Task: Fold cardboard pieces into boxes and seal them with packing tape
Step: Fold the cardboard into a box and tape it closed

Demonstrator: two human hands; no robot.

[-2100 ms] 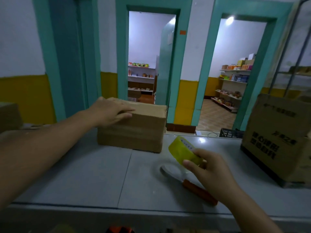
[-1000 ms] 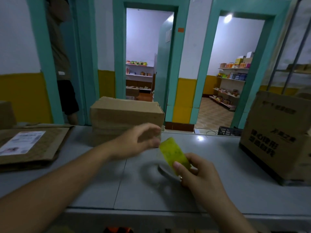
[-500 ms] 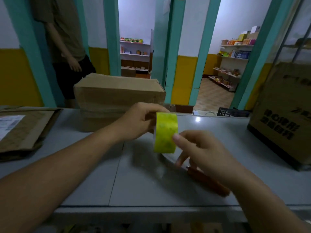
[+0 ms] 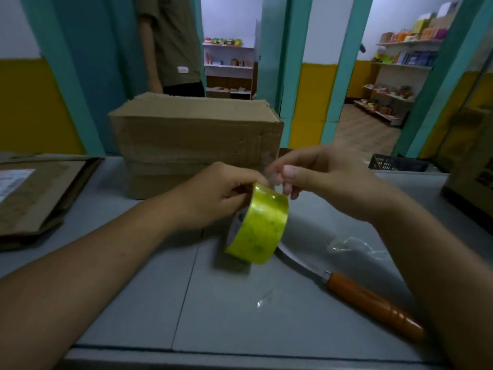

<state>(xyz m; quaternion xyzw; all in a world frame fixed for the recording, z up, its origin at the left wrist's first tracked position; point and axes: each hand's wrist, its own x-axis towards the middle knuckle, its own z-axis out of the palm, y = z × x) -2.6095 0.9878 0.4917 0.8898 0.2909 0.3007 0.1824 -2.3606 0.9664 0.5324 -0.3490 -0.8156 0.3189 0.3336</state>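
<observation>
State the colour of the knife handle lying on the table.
The knife handle is orange, seen in the head view.

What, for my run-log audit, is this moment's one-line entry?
left hand holds tape roll; right hand pinches tape end; box behind roll

Left hand (image 4: 213, 193) showing bare; forearm (image 4: 93, 249) behind the fingers (image 4: 256, 180) running uncovered to the frame edge. Right hand (image 4: 328, 180) showing the same, bare from the fingers back along wrist and arm. Right nails (image 4: 288, 172) showing short and rounded.
</observation>
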